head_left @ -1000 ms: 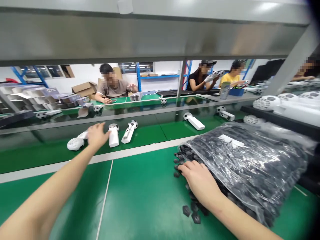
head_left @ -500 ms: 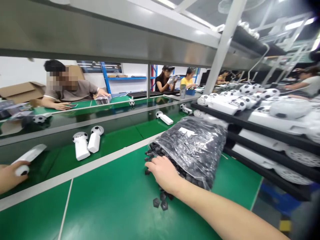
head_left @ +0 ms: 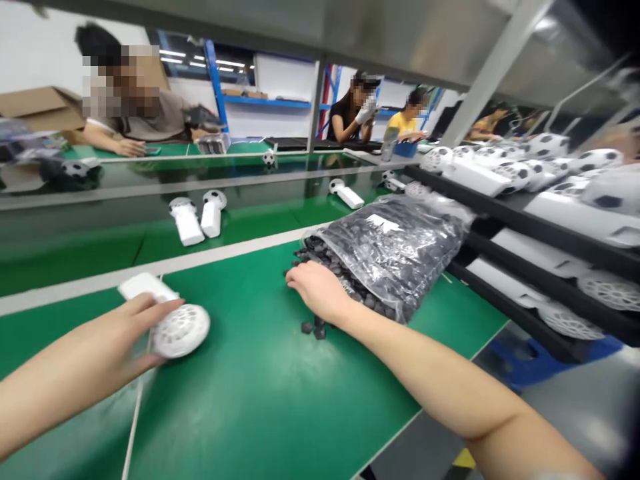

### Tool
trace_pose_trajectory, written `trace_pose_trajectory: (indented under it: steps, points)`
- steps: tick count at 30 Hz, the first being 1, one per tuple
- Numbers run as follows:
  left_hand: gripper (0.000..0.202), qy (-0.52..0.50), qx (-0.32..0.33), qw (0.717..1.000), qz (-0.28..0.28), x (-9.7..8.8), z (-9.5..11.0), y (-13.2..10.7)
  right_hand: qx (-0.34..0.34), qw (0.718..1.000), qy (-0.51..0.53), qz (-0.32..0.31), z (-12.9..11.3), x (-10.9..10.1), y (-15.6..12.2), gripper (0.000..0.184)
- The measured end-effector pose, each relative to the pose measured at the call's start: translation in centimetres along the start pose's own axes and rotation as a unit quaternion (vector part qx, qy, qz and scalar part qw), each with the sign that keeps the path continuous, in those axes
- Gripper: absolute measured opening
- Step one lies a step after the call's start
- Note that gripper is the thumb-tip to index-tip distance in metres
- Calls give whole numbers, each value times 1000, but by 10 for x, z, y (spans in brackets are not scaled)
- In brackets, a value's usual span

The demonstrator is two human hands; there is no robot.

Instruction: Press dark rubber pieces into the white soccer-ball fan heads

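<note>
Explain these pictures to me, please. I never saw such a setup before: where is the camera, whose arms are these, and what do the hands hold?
The camera is worn on a person's head and looks forward and down, so the two arms at the bottom are that person's own. The left hand holds a white device with a round grille head, its fingers lying across the device. The right hand rests on small dark pieces spilling from a clear plastic bag on a green bench. More white devices lie on a farther green surface, and others sit on a black rack. A co-worker in yellow sits farther off.
</note>
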State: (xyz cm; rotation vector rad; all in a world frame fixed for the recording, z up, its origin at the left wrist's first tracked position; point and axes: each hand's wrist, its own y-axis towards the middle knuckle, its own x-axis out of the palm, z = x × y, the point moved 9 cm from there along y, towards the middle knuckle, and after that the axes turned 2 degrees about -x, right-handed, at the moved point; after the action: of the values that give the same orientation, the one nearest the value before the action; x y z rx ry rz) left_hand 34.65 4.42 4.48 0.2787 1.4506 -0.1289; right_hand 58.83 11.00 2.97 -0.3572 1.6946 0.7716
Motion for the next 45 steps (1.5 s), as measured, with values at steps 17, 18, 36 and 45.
trace_pose_trajectory:
  steps: [17, 18, 36, 45]
  points:
    - [70, -16, 22, 994, -104, 27, 117, 27, -4, 953, 288, 94, -6, -24, -11, 6]
    - [69, -10, 12, 994, -105, 28, 113, 27, 0, 947, 305, 102, -6, -26, -12, 5]
    - [71, -55, 2, 997, -55, 21, 110, 34, -135, 966, 212, 50, -68, -22, -24, 16]
    - [53, -56, 3, 997, -57, 20, 110, 36, -53, 948, 313, 21, -52, -7, -19, 45]
